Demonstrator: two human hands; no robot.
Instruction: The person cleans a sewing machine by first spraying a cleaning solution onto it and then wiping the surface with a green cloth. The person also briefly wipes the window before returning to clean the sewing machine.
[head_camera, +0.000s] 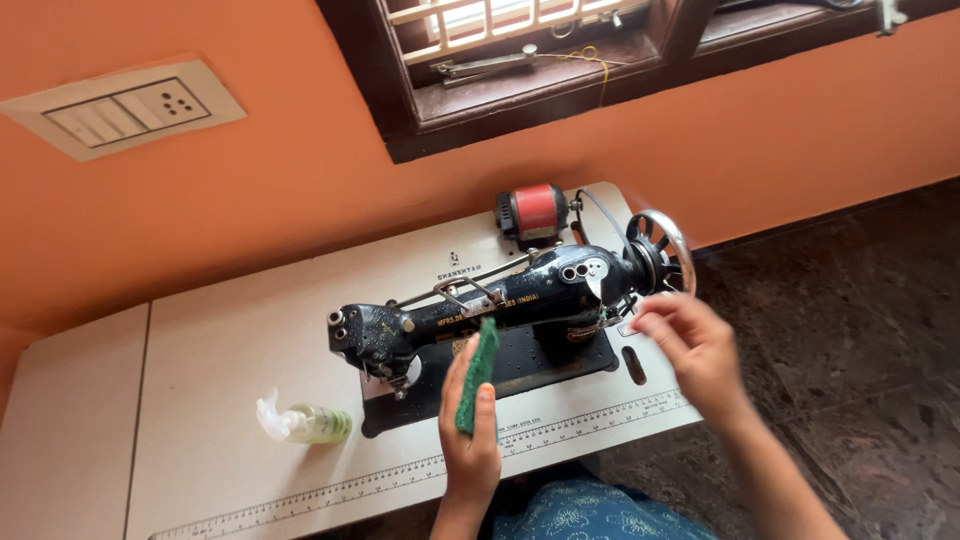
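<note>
Hands at work: left pinching green scrub pad upright against black sewing machine; right just beyond, fingers half-curled, holding nothing, near handwheel. Spray bottle lying left on counter. Risk: pad fibres snagging on needle bar.

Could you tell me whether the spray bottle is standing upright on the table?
No, the spray bottle lies on its side on the table, left of the sewing machine.

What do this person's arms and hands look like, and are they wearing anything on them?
Both the left hand and the right hand are bare: no gloves, and no rings or bangles that I can make out. The forearms show no sleeves. Blue patterned cloth covers the lap.
</note>
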